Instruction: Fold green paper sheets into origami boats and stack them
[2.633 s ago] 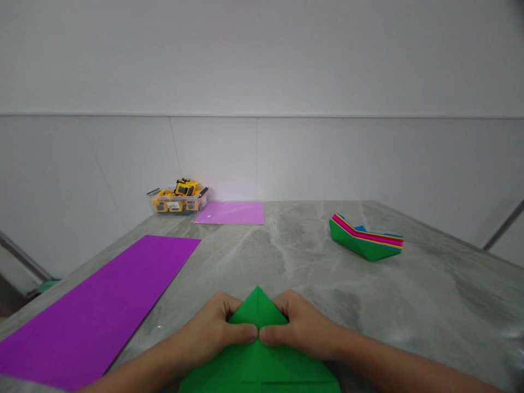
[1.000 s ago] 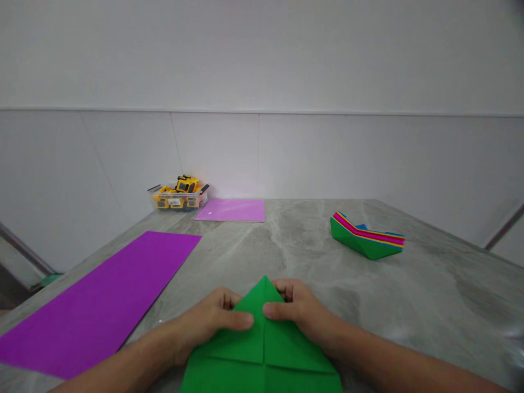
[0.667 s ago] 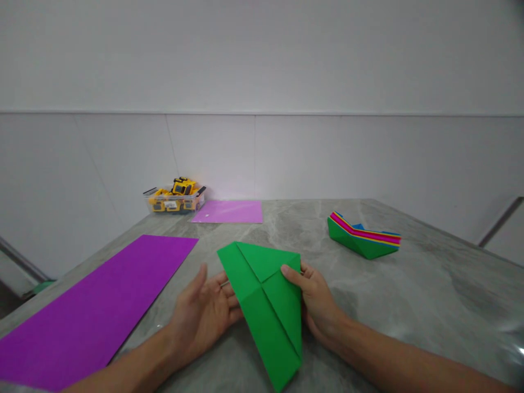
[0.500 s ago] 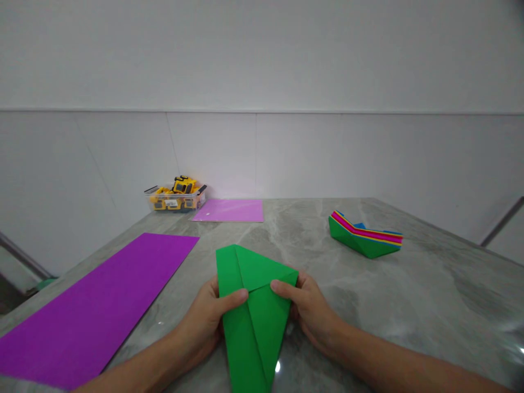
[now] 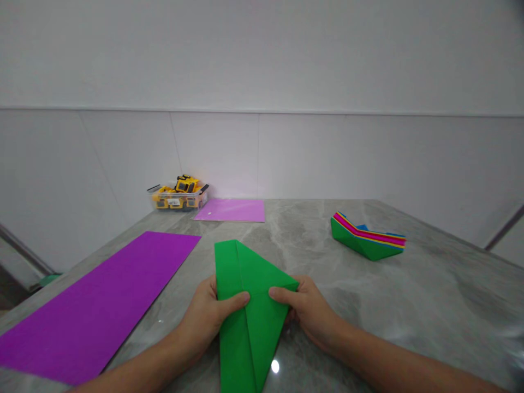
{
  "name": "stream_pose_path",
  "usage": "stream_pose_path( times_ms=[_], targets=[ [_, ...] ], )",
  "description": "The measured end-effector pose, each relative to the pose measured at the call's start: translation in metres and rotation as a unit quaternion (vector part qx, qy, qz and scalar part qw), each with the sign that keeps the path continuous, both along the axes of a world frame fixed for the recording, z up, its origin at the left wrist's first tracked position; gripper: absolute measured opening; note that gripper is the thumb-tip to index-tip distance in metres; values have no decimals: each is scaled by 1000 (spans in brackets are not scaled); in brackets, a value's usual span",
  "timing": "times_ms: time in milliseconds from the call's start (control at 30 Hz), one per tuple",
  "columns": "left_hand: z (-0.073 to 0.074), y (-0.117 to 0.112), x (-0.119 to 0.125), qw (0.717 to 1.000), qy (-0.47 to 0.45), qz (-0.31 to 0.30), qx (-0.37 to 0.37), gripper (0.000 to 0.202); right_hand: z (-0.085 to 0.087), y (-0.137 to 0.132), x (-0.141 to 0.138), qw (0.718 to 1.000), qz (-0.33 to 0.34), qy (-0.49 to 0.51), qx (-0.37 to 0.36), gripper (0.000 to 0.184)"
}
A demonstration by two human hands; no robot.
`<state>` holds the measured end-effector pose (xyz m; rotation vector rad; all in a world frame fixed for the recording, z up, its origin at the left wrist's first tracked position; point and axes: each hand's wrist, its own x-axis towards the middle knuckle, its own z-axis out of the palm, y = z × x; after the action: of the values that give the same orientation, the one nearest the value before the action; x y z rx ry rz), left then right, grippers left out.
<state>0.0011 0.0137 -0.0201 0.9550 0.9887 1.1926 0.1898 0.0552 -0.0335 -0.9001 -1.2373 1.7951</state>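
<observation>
A folded green paper (image 5: pixel 245 305) is lifted off the grey marble table (image 5: pixel 429 295) and held up in front of me, its point down toward me. My left hand (image 5: pixel 208 316) pinches its left side, thumb on the front face. My right hand (image 5: pixel 307 311) pinches its right corner, thumb on the front and fingers behind. Both hands are closed on the paper.
A long purple sheet (image 5: pixel 98 305) lies at the left. A smaller pale purple sheet (image 5: pixel 231 209) lies at the back, beside a clear box of yellow toy trucks (image 5: pixel 179 196). A stack of coloured folded papers (image 5: pixel 366 237) sits at the right. White walls close in the table.
The green paper lay flat under both hands, point away from me. It was then lifted, turned over and rotated, and now both hands hold it up with the point toward me.
</observation>
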Motion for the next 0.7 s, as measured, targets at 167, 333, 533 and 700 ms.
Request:
stream_pose_path(
  times_ms=[167,333,533,700],
  targets=[
    [2,-2,0,1000,-1,2,-10,36,-1,-2,1,1000,-9,-12,17,41],
    [3,-2,-1,997,-49,-49,-32,33,6,-4,3,998,26,56,-31,38],
    [-1,0,-2,995,-66,-63,-37,36,4,-1,6,997,37,64,-37,37],
    [-2,1,-2,994,-69,-67,-50,39,0,-2,5,999,17,39,-21,40]
  ],
)
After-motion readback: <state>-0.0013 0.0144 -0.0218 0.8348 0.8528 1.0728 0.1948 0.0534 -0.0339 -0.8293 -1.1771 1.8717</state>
